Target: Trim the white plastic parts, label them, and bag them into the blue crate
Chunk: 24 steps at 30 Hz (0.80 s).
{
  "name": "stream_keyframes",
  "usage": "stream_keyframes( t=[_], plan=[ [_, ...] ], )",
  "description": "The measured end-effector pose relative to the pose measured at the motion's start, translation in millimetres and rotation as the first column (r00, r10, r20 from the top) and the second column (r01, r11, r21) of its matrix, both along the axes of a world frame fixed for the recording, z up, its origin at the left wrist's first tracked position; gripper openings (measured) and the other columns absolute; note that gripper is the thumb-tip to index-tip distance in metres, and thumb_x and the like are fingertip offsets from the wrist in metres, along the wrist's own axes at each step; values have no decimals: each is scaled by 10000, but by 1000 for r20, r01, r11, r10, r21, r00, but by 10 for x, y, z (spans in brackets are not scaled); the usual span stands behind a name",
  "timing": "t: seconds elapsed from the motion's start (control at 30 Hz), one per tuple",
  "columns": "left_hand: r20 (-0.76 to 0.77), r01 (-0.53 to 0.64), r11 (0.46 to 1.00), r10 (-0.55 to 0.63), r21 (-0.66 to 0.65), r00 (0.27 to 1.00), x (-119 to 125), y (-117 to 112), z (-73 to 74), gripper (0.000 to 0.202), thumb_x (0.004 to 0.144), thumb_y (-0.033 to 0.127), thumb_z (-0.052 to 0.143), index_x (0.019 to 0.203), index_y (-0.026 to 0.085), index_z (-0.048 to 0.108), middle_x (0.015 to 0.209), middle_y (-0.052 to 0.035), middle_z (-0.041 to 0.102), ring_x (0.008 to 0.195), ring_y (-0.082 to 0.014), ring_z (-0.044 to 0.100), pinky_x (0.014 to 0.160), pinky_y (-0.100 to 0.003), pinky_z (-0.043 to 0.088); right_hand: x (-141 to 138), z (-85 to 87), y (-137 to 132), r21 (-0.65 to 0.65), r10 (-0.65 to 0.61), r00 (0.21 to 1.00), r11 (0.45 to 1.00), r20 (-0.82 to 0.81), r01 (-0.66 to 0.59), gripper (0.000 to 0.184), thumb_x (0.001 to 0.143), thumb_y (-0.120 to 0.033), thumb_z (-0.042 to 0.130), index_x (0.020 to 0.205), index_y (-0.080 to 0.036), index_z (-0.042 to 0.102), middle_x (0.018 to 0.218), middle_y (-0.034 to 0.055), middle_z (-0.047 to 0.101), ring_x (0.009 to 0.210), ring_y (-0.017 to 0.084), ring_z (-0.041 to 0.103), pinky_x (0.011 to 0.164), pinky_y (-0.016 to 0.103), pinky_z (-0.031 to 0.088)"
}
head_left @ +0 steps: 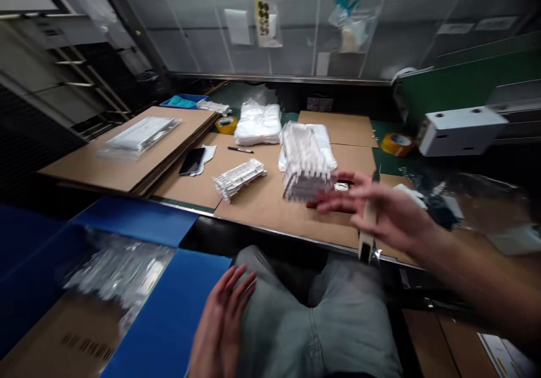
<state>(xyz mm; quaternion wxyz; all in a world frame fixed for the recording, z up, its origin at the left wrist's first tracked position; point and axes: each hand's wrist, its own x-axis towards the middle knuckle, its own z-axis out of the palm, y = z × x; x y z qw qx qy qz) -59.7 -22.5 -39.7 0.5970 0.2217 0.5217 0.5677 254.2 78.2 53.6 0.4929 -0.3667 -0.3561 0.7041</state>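
Observation:
My right hand reaches over the table from the right. Held between its thumb and palm is a beige utility knife, dark at the top end and slightly blurred. Its outstretched fingers are at the right side of a tall stack of white ridged pieces; whether they touch it I cannot tell. Left of that stack lies a smaller bundle of white ridged pieces. My left hand is low beside my thigh, fingers extended, holding nothing.
White plastic bags lie behind the bundle, near a marker, a phone and a yellow tape roll. Another tape roll lies right. At lower left, a blue bin contains clear-bagged items. Cardboard sheets are stacked left.

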Motion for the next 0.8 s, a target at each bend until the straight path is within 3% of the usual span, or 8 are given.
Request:
stream_keyframes(
  t=[0.1, 0.17, 0.23, 0.3, 0.4, 0.47, 0.57, 0.8],
  plan=[
    [342, 112, 991, -83, -67, 936, 322, 239, -238, 587, 917, 626, 474, 1365, 260, 572, 1393, -91, 624, 1349, -312, 517, 1179, -495, 345, -339, -530, -454, -81, 208, 978, 975, 17, -206, 400, 833, -222, 688, 1205, -244, 542, 1120, 132, 724, 1024, 299, 721, 377, 124, 305],
    [537, 200, 970, -97, -136, 838, 399, 301, -366, 597, 956, 601, 403, 1373, 206, 563, 1314, -129, 675, 1327, -319, 540, 1150, -526, 360, -450, -796, -714, -76, 338, 938, 940, 74, -333, 348, 838, -245, 716, 1159, -242, 582, 1125, 106, 725, 1017, 263, 720, 645, 244, 524],
    [650, 256, 953, -94, -160, 755, 419, 246, -443, 661, 951, 632, 371, 1337, 143, 594, 1249, -162, 706, 1279, -352, 577, 1114, -547, 384, -472, -989, -935, -103, 435, 885, 900, 165, -423, 311, 861, -283, 715, 1152, -239, 614, 1144, 95, 716, 985, 243, 723, 864, 356, 517],
    [699, 302, 942, -119, -145, 705, 439, 114, -475, 733, 937, 672, 350, 1295, 93, 625, 1225, -186, 713, 1219, -379, 617, 1086, -551, 402, -428, -1126, -1105, -172, 485, 843, 873, 234, -455, 316, 886, -342, 693, 1179, -239, 635, 1073, 86, 730, 809, 210, 734, 791, 356, 523],
    [728, 389, 911, -176, -133, 662, 503, -101, -475, 773, 926, 692, 351, 1267, 63, 644, 1210, -207, 714, 1128, -389, 667, 1058, -549, 422, -330, -1264, -1241, -263, 410, 866, 902, 286, -341, 339, 914, -452, 637, 1135, -199, 677, 724, 31, 706, 480, 130, 583, 506, 264, 426],
    [737, 439, 884, -190, -159, 649, 560, -211, -456, 766, 914, 694, 388, 1264, 65, 650, 1194, -212, 720, 1086, -394, 685, 1049, -557, 425, -300, -1323, -1262, -271, 267, 900, 946, 346, -176, 354, 920, -492, 618, 1058, -174, 691, 572, -9, 613, 432, 106, 468, 446, 236, 329],
    [744, 478, 858, -192, -190, 640, 646, -316, -396, 696, 899, 662, 475, 1263, 100, 665, 1188, -190, 730, 1132, -400, 663, 1077, -560, 399, -342, -1369, -1246, -248, 135, 908, 968, 398, -36, 354, 912, -483, 641, 1083, -174, 671, 576, -36, 548, 470, 91, 395, 460, 228, 292],
    [739, 495, 846, -202, -198, 642, 760, -380, -202, 607, 956, 567, 457, 1314, 112, 641, 1289, -141, 695, 1298, -343, 560, 1156, -471, 335, -442, -1428, -1281, -277, 66, 942, 961, 328, 29, 328, 836, -433, 753, 1054, -206, 661, 599, -76, 434, 530, 82, 382, 490, 206, 303]
  ],
)
